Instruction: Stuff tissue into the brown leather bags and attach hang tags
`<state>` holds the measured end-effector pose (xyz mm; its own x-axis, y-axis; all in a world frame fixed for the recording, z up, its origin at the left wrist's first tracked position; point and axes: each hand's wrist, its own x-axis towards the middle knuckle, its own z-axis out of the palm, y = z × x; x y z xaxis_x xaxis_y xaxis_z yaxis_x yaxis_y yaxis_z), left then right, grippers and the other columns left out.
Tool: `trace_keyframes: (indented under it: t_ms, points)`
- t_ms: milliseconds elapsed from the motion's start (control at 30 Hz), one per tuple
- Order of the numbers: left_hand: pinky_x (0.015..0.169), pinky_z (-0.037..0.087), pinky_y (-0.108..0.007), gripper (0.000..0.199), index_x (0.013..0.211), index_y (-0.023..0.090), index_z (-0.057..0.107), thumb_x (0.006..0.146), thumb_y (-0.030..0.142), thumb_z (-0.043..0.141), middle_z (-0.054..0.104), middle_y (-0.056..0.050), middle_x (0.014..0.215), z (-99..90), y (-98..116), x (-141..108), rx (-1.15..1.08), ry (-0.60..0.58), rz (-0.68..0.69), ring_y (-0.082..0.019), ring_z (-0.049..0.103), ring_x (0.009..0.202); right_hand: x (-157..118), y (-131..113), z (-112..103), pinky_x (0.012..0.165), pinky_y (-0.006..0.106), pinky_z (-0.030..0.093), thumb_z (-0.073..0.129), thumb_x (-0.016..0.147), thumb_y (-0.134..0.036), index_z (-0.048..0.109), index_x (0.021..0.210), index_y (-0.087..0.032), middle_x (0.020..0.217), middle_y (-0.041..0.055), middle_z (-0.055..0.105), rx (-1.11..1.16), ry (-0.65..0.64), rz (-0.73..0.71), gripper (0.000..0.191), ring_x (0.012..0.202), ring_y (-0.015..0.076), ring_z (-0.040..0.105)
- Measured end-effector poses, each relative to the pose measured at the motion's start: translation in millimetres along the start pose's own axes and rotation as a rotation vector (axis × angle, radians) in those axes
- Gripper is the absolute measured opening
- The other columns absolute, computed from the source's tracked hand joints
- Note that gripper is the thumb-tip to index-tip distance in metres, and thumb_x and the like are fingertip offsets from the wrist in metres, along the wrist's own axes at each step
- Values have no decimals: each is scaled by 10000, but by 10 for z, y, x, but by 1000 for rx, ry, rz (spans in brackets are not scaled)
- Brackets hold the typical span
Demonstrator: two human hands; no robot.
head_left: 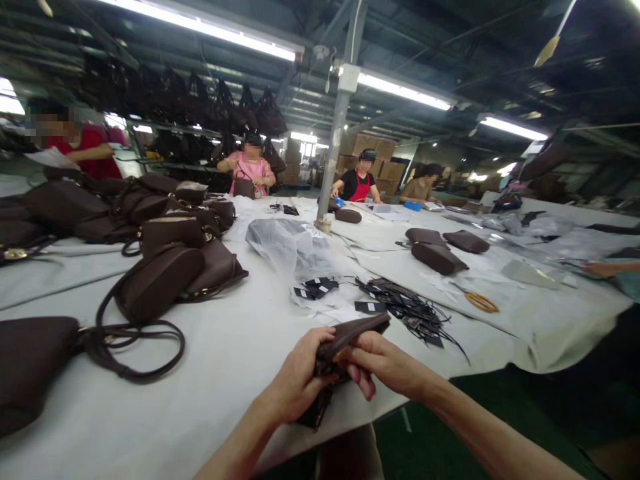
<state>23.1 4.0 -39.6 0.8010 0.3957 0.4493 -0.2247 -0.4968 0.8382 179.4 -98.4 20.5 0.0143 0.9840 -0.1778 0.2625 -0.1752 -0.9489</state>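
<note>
L hand (pixel 299 379) is clamped on a dk brown pouch (pixel 357 331), fingers wrapped over its L side; R hand (pixel 375 363) is closed on the same pouch, fingers curled in at its R side. Some fingertips are hidden by the leather. Pouch is btwn the 2 hands, tilted, over the near edge of the white-covered table (pixel 225 373).

Just beyond the grip: pile of blk tags (pixel 410 307) w/ thin cords, plus a few more near a translucent plastic bag (pixel 285 247). R of the grip & farther out: scissors (pixel 481 302) w/ orange handles, then loose brown cases (pixel 435 257) lying flat.

L of the grip: heap of brown bags (pixel 165 273), and a looped strap (pixel 140 373) on the cloth. Well beyond the grip, a metal post (pixel 337 133) stands upright; 4 people are around the table's far side, incl. 1 person in pink (pixel 250 167) holding a brown bag.
</note>
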Motion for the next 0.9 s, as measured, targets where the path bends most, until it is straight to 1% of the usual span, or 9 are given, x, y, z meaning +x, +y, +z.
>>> trace_keyframes:
  t_ms: [67, 133, 233, 300, 367, 533, 733, 833, 900]
  points:
    - [1012, 401, -407, 481, 1254, 199, 474, 795, 109, 589, 569, -94, 1224, -39, -23, -3, -38, 13, -75, -253, 526, 1131, 77, 0, 46, 369, 182, 362, 504, 846, -593, 503, 716, -177, 552, -49, 536, -50, 74, -52, 435, 359, 69, 496]
    - [985, 418, -398, 583, 1314, 201, 427, 770, 126, 625, 584, -75, 1177, -80, -27, -6, -130, -26, -140, -244, 545, 1079, 150, -28, 66, 370, 183, 360, 494, 867, -566, 495, 711, -183, 565, -46, 540, -129, 107, -81, 413, 373, 71, 510]
    - [1011, 396, -394, 754, 1426, 238, 309, 768, 218, 677, 545, -72, 1262, -118, -15, -25, -341, -47, -141, -255, 519, 1144, 220, -63, 56, 388, 187, 378, 486, 870, -559, 495, 722, -185, 566, -47, 533, -132, 83, -50, 402, 402, 81, 534]
    - [1064, 338, -397, 527, 1341, 237, 449, 843, 303, 609, 498, -78, 1331, -118, -7, -32, -394, 88, -103, -267, 468, 1228, 242, -57, 48, 394, 191, 385, 486, 855, -583, 502, 757, -183, 570, -51, 528, -85, 92, -42, 411, 410, 83, 536]
    - [1091, 290, -392, 284, 1129, 215, 621, 875, 333, 574, 501, -81, 1317, -108, 2, -25, -337, 212, -83, -276, 443, 1254, 251, -34, 53, 395, 191, 384, 487, 839, -609, 511, 783, -178, 575, -54, 527, -54, 111, -45, 435, 407, 81, 531]
    - [994, 372, -368, 158, 837, 184, 684, 845, 331, 625, 560, -91, 1156, -86, -18, 11, -355, 338, -152, -266, 513, 1133, 217, -12, 75, 416, 190, 395, 499, 823, -629, 535, 794, -166, 591, -49, 541, -41, 131, -25, 465, 426, 78, 544]
    - [984, 381, -372, 167, 712, 173, 592, 818, 281, 663, 583, -91, 1123, -109, -85, -58, -461, 290, -107, -285, 507, 1196, 158, -49, 44, 413, 188, 391, 541, 776, -667, 526, 743, -171, 604, -35, 570, -32, 130, 3, 497, 447, 86, 567]
    - [1009, 369, -382, 158, 710, 176, 566, 841, 241, 627, 587, -90, 1128, -159, -25, -80, -336, 251, -56, -276, 490, 1228, 147, -71, 40, 418, 190, 402, 556, 758, -677, 536, 745, -168, 611, -26, 589, -21, 129, 32, 509, 460, 93, 581]
    - [970, 395, -367, 132, 731, 177, 574, 858, 210, 595, 596, -85, 1088, -210, 32, -69, -170, 232, -29, -244, 541, 1136, 144, -83, 38, 426, 190, 405, 563, 760, -670, 543, 748, -167, 607, -28, 589, -27, 128, 29, 504, 464, 91, 581]
